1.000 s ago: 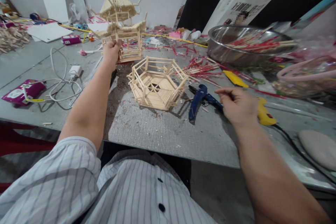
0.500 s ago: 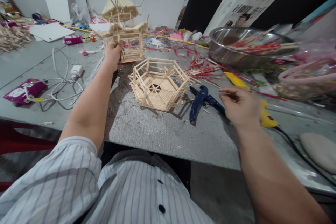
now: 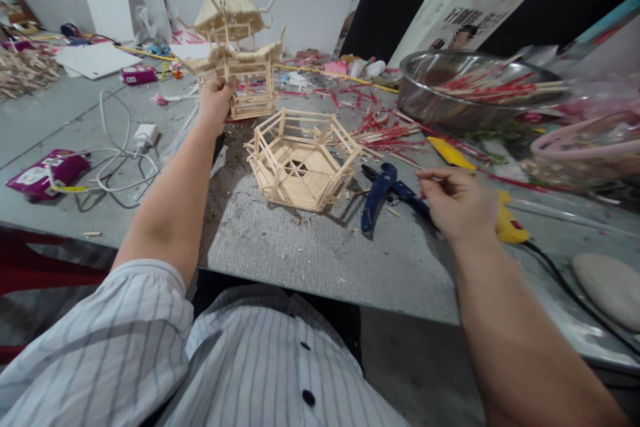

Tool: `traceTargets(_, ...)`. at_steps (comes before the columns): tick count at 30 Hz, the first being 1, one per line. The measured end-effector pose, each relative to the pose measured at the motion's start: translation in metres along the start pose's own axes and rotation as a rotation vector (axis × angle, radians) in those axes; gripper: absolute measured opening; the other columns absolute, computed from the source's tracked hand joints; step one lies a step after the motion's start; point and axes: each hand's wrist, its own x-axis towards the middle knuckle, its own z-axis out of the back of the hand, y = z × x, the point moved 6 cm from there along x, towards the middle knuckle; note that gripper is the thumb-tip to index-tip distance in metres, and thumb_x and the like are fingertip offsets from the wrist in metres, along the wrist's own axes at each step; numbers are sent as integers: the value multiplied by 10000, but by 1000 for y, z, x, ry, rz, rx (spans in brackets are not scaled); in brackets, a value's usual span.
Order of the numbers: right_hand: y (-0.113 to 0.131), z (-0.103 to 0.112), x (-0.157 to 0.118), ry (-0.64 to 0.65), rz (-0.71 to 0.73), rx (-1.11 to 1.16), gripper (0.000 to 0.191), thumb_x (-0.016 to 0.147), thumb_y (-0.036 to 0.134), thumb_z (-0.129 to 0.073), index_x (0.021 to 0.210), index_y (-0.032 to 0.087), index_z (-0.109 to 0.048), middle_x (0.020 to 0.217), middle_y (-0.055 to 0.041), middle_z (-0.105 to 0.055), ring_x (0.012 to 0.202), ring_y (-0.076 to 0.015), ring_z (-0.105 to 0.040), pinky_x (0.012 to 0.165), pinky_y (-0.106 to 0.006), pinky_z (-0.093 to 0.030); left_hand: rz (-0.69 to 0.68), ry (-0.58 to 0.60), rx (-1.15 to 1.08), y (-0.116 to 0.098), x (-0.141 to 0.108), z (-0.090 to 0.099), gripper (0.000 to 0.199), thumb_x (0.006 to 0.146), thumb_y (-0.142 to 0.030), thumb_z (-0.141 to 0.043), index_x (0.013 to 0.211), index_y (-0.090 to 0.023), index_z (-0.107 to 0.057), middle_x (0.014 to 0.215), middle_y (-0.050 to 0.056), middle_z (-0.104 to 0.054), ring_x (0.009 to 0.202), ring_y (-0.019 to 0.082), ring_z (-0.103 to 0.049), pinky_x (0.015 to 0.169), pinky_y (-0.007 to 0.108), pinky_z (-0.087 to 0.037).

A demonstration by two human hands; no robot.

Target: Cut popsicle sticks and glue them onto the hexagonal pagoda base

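My left hand (image 3: 218,101) reaches out to a pagoda model (image 3: 250,83) built of thin wooden sticks, its fingers closed around the lower left side. The model stands upright and has two roof tiers with upturned corners. In front of it sits a six-sided stick frame (image 3: 310,180) with a slatted floor and low railings. My right hand (image 3: 457,203) hovers over the table on the right, thumb and fingertips pinched together; whatever they hold, if anything, is too small to make out. Blue-handled cutting pliers (image 3: 379,199) lie just left of it, and a yellow corded tool (image 3: 511,220) lies partly behind it.
A steel basin (image 3: 425,97) with red-wrapped sticks stands at the back right, near a pink-rimmed container (image 3: 585,143). Red scraps and sticks (image 3: 383,130) litter the table's middle. At left are a purple packet (image 3: 47,173), a white charger (image 3: 146,135) and its cable.
Almost nothing differs. My right hand shifts very slightly, while my left hand stays on the pagoda model.
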Motion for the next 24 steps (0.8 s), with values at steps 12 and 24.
traceTargets(12, -7, -3, 0, 39, -56, 46, 280, 666, 413, -559, 806, 203, -678, 607, -15, -628, 501, -160, -575, 502, -276, -407, 138, -94, -38, 0, -7, 2, 287, 832, -504, -653, 689, -257, -623, 534, -9, -481, 594, 182, -547, 689, 392, -511)
traceTargets(24, -2, -4, -1, 58, -97, 32, 316, 643, 423, -543, 795, 188, -691, 628, -30, -635, 507, -165, -577, 512, -291, -412, 103, -118, 82, -3, -4, 4, 406, 822, -649, -584, 662, -275, -601, 528, -5, -470, 680, 209, -582, 678, 386, -491)
